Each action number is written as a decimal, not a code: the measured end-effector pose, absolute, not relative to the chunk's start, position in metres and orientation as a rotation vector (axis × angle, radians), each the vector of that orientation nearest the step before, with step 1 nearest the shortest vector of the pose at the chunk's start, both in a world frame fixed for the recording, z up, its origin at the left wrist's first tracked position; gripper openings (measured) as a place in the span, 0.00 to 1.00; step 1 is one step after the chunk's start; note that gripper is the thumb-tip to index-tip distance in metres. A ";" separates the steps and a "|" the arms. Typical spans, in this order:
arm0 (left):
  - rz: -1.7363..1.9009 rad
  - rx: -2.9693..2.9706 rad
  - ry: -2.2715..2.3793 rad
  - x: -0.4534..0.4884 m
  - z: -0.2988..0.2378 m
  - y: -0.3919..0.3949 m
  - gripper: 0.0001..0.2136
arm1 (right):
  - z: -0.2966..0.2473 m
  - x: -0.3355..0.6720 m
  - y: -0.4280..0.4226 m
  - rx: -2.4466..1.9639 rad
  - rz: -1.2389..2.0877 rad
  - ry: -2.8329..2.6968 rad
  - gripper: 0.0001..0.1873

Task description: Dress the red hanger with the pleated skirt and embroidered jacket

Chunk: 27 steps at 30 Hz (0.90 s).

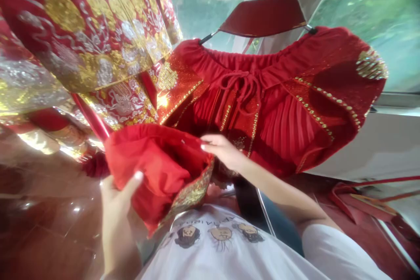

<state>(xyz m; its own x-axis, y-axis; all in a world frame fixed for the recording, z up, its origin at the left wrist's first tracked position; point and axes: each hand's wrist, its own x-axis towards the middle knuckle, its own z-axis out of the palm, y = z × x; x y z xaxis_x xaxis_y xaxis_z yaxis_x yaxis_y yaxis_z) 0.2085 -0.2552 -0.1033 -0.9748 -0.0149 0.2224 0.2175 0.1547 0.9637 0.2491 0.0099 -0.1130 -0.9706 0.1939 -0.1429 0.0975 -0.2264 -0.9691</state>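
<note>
A red cloth piece (147,162) is spread between my two hands, its plain red lining turned up and a gold-sequined side showing along its lower right edge. Its exact kind I cannot tell. My left hand (120,201) grips its left side, thumb on top of the lining. At the upper right rim, the fingers of my right hand (223,148) pinch the edge. Just beyond hangs a red costume top (285,118) with gathered neck, tied bow, pleats and gold beading. It is on a hanger with a wide dark red shoulder piece (262,15).
Red garments with gold and silver sequins (108,22) hang close at the left. Behind the costume stands a glass window (213,13). Red straps and a frame (370,201) lie at the lower right, above a reddish tiled floor (49,227).
</note>
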 end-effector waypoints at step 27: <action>-1.182 -0.142 -1.968 0.187 -0.112 -0.263 0.12 | 0.021 0.189 -0.041 0.871 1.030 -2.297 0.17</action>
<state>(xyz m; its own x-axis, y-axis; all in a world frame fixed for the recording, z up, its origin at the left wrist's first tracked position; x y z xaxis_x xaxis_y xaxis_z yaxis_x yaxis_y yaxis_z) 0.1866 -0.2625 -0.1116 -0.6601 -0.2950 0.6908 0.4714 0.5534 0.6867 0.1886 -0.0410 0.0212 -0.6860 -0.3546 0.6353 -0.7103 0.5156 -0.4791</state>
